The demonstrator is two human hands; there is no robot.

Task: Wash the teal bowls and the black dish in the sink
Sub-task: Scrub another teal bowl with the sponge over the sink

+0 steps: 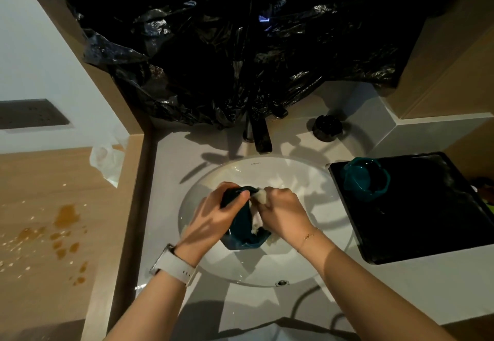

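your left hand (213,216) grips the teal bowl (244,229) tilted over the sink (315,268) so your right hand (283,213), clutching a white cloth (260,196), reaches inside. second bowl (365,179) waits on the black dish (427,220).

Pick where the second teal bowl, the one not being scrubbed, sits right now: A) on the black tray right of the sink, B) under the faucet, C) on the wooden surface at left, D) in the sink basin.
A: the second teal bowl rests on the black tray, right of the sink.
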